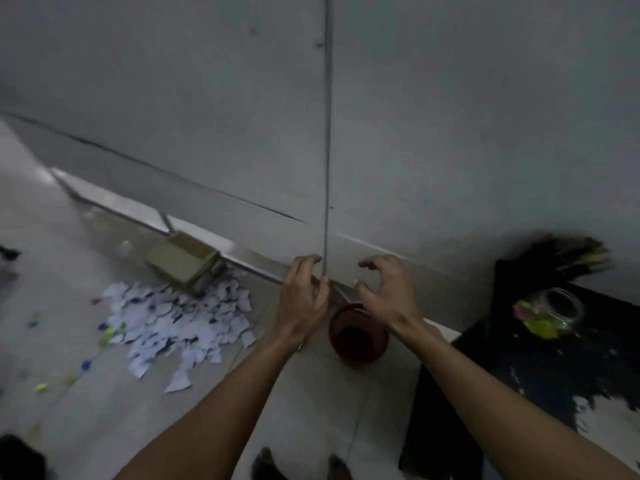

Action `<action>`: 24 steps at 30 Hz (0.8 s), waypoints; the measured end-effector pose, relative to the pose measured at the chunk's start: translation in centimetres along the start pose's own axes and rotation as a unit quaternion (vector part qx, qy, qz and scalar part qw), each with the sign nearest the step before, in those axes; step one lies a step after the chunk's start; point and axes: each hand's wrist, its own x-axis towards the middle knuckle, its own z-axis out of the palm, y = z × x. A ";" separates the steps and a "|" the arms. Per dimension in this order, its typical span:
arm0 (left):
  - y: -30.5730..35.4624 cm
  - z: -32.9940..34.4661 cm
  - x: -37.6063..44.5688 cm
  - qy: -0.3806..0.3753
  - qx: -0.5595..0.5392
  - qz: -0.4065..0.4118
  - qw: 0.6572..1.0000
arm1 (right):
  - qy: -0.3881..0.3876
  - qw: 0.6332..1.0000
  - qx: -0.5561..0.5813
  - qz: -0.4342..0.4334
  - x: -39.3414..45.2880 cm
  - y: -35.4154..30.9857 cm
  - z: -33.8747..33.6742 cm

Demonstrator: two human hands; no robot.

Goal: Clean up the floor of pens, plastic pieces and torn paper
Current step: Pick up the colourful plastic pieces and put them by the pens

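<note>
- Torn paper (180, 327) lies in a loose white heap on the pale floor (104, 420), in the left middle of the frame, with blue marks on many scraps.
- Small plastic pieces (41, 387), yellow-green and blue, are scattered along the heap's left edge and further toward the lower left.
- A brown cardboard box (185, 261) sits tipped at the heap's upper edge, close to the grey wall (450, 116).
- The left hand (303, 299) is raised at centre frame, fingers curled with the tips close together; whether they pinch anything cannot be told.
- The right hand (386, 292) is beside it, apart from it, fingers spread and bent like a claw, holding nothing.
- A dark red round container (358, 336) stands on the floor below and between the two hands.
- A black surface (540, 368) with worn white patches fills the lower right; on it rests a clear glass jar (550, 311) on its side holding bright yellow-green and pink bits.
- Behind the jar, at the right edge, a blurred bundle of pens (575, 254) stands upright in a dark holder.
</note>
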 end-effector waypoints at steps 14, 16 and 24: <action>-13.8 -24.3 -11.7 0.184 0.077 -0.213 0.956 | -0.251 0.949 0.029 -0.189 -3.1 -22.1 20.5; -15.9 -27.8 -13.4 0.201 0.083 -0.242 0.946 | -0.273 0.941 0.034 -0.197 -4.0 -25.2 23.7; -23.6 -39.9 -17.3 0.219 0.120 -0.291 0.924 | -0.305 0.924 0.046 -0.227 -6.3 -35.9 34.6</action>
